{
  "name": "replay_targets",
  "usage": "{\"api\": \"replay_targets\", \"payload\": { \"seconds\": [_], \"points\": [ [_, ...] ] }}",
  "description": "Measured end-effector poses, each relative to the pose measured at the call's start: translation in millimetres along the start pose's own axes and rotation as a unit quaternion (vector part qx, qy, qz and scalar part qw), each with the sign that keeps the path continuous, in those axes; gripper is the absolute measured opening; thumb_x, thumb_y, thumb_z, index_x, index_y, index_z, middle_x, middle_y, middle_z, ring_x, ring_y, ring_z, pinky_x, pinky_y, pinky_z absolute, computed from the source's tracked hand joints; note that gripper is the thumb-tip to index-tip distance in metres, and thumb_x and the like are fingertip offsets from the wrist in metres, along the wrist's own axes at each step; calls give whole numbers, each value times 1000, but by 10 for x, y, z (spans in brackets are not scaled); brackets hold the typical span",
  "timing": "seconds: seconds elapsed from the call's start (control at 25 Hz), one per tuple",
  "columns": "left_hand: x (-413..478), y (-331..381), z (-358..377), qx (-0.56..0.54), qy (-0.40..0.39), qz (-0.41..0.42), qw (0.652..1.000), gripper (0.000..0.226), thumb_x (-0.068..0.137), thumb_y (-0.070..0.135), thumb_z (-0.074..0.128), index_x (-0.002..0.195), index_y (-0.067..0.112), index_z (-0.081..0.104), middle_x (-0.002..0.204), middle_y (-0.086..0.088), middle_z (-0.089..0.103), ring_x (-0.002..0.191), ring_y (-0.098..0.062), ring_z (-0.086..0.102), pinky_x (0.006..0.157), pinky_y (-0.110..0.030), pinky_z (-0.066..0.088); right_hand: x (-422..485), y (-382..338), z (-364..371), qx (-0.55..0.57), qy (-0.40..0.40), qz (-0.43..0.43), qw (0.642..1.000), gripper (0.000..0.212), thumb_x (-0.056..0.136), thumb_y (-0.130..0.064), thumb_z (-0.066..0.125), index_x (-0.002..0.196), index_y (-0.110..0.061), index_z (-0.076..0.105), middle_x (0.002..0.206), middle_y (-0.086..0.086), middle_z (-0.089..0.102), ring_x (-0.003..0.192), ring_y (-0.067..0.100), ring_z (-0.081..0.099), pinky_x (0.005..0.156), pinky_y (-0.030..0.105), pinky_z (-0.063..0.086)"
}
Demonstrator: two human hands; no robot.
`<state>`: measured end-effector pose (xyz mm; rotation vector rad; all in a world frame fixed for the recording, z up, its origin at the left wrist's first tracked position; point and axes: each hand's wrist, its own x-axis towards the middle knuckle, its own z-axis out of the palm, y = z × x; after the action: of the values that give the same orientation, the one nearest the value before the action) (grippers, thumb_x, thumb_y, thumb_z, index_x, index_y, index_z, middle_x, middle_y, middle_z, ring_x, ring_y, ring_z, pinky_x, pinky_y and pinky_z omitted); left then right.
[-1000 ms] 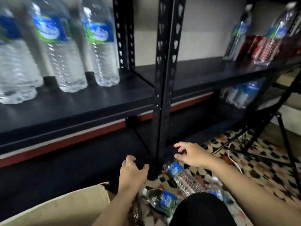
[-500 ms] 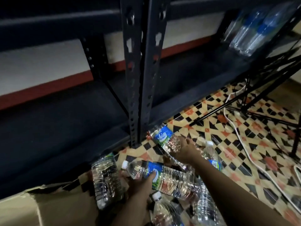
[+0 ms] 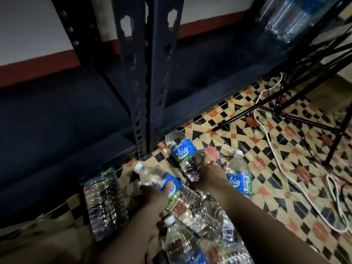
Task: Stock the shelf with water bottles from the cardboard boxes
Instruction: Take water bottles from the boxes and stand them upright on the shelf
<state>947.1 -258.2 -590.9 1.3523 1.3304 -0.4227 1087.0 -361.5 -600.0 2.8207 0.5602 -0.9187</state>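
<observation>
Several clear water bottles with blue labels lie on the patterned floor below the dark metal shelf [image 3: 57, 115]. My left hand [image 3: 154, 197] grips one lying bottle [image 3: 190, 202] around its label, cap pointing up-left. My right hand [image 3: 208, 173] holds the lower body of another bottle [image 3: 182, 151] that lies by the shelf post [image 3: 141, 92]. A third bottle [image 3: 240, 178] lies just right of my right wrist, a fourth [image 3: 104, 201] to the left, and one more [image 3: 179, 242] near the bottom edge. A cardboard box [image 3: 38, 244] is dimly visible at the bottom left.
Stocked bottles [image 3: 293, 18] stand on the lower shelf at the top right. A white cable [image 3: 274, 149] snakes across the tiled floor on the right, between black tripod legs [image 3: 297, 115]. The bottom shelf board on the left is dark and bare.
The view tipped down from the upper shelf to the floor. Both hands went from hovering over the floor bottles to each taking hold of one.
</observation>
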Motion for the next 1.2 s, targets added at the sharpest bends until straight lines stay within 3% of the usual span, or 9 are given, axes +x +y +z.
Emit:
{"api": "replay_targets", "payload": {
  "seconds": [0.12,0.24,0.32,0.44,0.52,0.68,0.84,0.96,1.2],
  "points": [
    [74,127,42,27,-14,14,999,81,100,46,47,154,-4,12,160,-20,21,145,-34,27,115,-38,27,-80,169,22,73,-66,33,995,112,78,-23,82,153,-2,2,99,8,64,73,12,58,49,14,45],
    [71,29,204,12,39,24,999,100,93,55,54,156,6,-5,162,-18,14,147,-37,22,120,-46,21,-102,254,-28,111,-134,63,983,88,81,-22,78,148,4,27,125,15,63,101,21,62,73,21,51],
    [-5,-76,387,-18,11,-33,999,119,73,78,61,156,10,11,159,-17,24,143,-36,30,119,-44,25,-59,270,10,164,-153,59,973,110,77,-41,79,153,-1,10,141,21,50,120,31,56,96,35,51],
    [66,-92,623,-42,-31,-100,994,147,36,96,62,151,10,29,153,-17,36,141,-35,37,116,-44,32,-56,199,192,249,-45,60,966,136,43,-83,74,147,-20,14,130,15,57,107,30,64,93,47,55],
    [171,-125,659,-8,-16,-118,993,155,23,100,57,147,9,36,149,-18,42,137,-36,42,112,-46,39,-53,190,254,196,0,61,979,128,54,-72,80,149,-25,7,117,12,62,99,28,64,87,44,57],
    [116,-123,599,-47,26,-73,996,118,64,72,73,150,5,29,152,-20,37,139,-36,39,115,-46,35,20,152,274,163,-10,59,985,113,62,-49,87,146,-24,15,116,11,62,95,24,62,78,33,56],
    [110,-207,580,-14,78,-69,994,123,51,78,75,144,7,38,140,-16,49,128,-31,51,105,-44,47,46,110,361,205,23,63,976,94,62,-40,90,132,-21,30,110,7,61,96,23,61,86,40,56],
    [-2,-234,568,-35,91,-40,994,126,48,72,82,145,5,35,136,-18,53,125,-32,53,104,-39,45,15,166,337,224,36,55,972,90,67,-34,88,135,-19,32,97,-2,61,84,15,62,68,28,56],
    [-425,150,287,16,92,163,982,103,37,48,94,124,24,46,107,1,68,93,-21,64,86,-29,51,-484,361,44,335,142,94,927,96,62,-39,89,139,-14,36,107,3,65,86,19,62,72,35,55]
  ]
}}
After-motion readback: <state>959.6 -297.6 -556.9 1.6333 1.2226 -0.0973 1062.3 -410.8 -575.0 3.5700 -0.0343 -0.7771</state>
